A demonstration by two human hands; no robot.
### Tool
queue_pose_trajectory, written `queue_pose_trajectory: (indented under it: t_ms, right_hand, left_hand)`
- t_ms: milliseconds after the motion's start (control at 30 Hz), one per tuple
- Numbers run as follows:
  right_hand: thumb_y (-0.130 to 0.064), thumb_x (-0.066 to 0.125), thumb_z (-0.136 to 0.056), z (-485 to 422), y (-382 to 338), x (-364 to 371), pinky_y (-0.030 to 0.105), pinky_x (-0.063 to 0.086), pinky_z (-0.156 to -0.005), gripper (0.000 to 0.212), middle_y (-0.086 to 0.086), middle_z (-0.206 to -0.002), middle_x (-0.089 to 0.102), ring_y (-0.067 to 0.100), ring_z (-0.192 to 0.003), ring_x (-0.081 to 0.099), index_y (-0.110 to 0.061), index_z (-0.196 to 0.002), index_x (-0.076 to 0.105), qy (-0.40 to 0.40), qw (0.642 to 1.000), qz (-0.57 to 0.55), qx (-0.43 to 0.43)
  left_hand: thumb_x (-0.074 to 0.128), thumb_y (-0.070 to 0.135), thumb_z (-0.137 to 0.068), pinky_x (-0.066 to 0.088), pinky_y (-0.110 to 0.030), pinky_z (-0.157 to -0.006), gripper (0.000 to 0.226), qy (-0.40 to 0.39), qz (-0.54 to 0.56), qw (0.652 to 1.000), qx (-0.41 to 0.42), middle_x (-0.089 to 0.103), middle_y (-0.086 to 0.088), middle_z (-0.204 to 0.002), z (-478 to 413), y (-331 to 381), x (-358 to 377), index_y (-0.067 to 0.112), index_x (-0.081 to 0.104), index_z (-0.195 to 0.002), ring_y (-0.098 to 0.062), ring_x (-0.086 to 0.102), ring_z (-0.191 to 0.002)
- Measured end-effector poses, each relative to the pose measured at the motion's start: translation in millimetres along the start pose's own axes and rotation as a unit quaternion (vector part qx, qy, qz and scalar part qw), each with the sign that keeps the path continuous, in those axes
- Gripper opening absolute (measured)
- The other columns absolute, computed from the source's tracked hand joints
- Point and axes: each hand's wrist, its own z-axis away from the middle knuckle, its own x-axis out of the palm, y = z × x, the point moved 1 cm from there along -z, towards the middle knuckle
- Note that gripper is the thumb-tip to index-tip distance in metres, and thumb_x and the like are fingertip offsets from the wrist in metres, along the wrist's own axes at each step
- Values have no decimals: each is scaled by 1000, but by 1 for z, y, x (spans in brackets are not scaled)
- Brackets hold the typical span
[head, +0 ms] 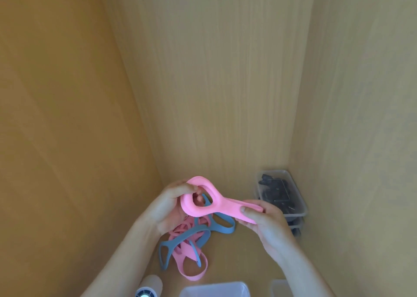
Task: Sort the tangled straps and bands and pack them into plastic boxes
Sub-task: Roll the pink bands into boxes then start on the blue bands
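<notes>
I hold a pink band (211,203) above the wooden surface with both hands. My left hand (168,206) grips its looped end, fingers curled through the opening. My right hand (266,220) pinches the other, flat end between thumb and fingers. Below lies a tangled heap of pink and blue bands (189,244). A clear plastic box (214,288) stands open at the bottom edge, partly cut off.
Stacked clear boxes holding black straps (281,195) stand in the right corner against the wooden wall (214,82). A white and blue cylinder (150,287) lies at the bottom left. Another clear plastic piece (279,286) shows at the bottom right.
</notes>
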Motion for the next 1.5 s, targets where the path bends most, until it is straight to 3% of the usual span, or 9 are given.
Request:
queue_pose_trajectory:
  t_ms: [133,333,433,567,733,867,1000,1300,1500]
  right_hand:
    - [-6,77,-83,-2,-5,7,20,52,-64,25,-5,-91,69,13,-79,69,-21,-95,62,173,955,215,-111]
    - [-6,79,-79,4,-4,14,10,37,-59,49,-18,-92,52,-1,-78,53,-34,-99,45,206,882,357,-230]
    - [-13,84,-78,5,2,14,9,44,-62,54,-17,-94,57,1,-82,58,-39,-99,41,195,894,325,-239]
    - [-19,86,-77,8,7,16,29,56,-69,44,-12,-92,67,7,-81,66,-38,-95,52,160,931,251,-211]
    - [-3,79,-80,7,4,7,14,50,-66,45,-23,-92,67,1,-77,65,-38,-93,55,173,940,208,-208]
    - [0,75,-84,1,-4,-2,37,60,-69,31,-7,-90,70,14,-77,70,-26,-96,61,193,958,127,-171]
    - [-1,73,-88,-2,-10,-7,16,47,-43,19,0,-87,73,14,-61,71,-18,-95,66,186,971,65,-137]
    - [-4,74,-89,-3,-11,-16,17,51,-50,9,6,-71,74,16,-55,69,-9,-96,72,154,978,65,-126]
    - [-12,80,-82,2,-7,-6,14,51,-61,24,-17,-81,71,5,-69,67,-28,-92,66,213,937,169,-221]
  left_hand:
    - [74,8,-77,53,-49,-88,46,7,6,1000,15,67,-25,-105,12,-8,24,-6,63,-120,-32,65,-95]
    - [58,1,-96,48,-53,-102,28,73,-33,996,37,68,-28,-119,20,-30,60,-2,62,-124,-35,67,-106]
    - [63,7,-97,48,-57,-105,30,99,-38,993,43,71,-21,-119,21,-41,69,4,61,-127,-38,66,-115]
    - [72,22,-80,48,-59,-103,47,113,-18,993,42,72,-17,-117,23,-48,75,10,62,-125,-36,67,-113]
    - [62,12,-81,52,-48,-91,39,125,52,991,15,69,-24,-112,23,-46,66,2,64,-119,-33,66,-100]
    - [47,6,-93,51,-47,-88,34,143,136,980,-28,63,-25,-105,24,-46,53,-8,61,-121,-35,58,-100]
    - [57,11,-86,50,-58,-96,38,141,170,974,-44,67,-26,-103,27,-43,45,-6,63,-119,-38,65,-96]
    - [61,7,-97,51,-62,-97,33,139,116,982,-53,55,-38,-132,29,-53,33,-8,61,-127,-40,60,-112]
    - [61,20,-100,53,-59,-96,18,198,-43,979,-13,74,-19,-105,27,-63,48,10,74,-106,-38,70,-101]
